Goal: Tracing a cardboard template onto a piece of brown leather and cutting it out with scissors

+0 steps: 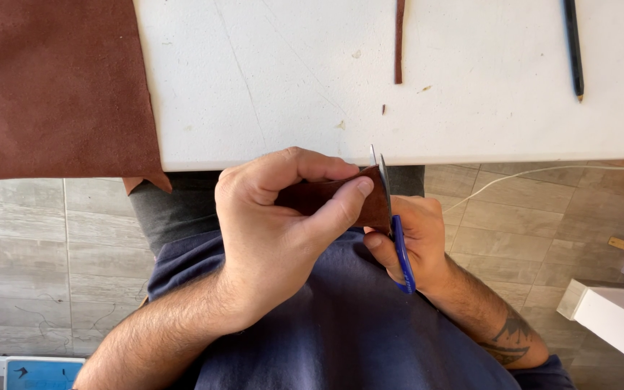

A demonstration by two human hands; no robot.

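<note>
My left hand (276, 224) pinches a small brown leather piece (359, 206) between thumb and fingers, just below the white table's edge. My right hand (417, 242) grips scissors with blue handles (402, 256). Their blades point up along the right edge of the leather piece, and the tips reach the table edge. Both hands are held over my lap, close together.
A white table (290, 94) carries a large brown leather sheet (52, 87) at the left, a thin leather strip (399, 40) and a dark pencil (573, 47). A white cable (543, 173) runs across the tiled floor. A white box corner (615, 318) sits at lower right.
</note>
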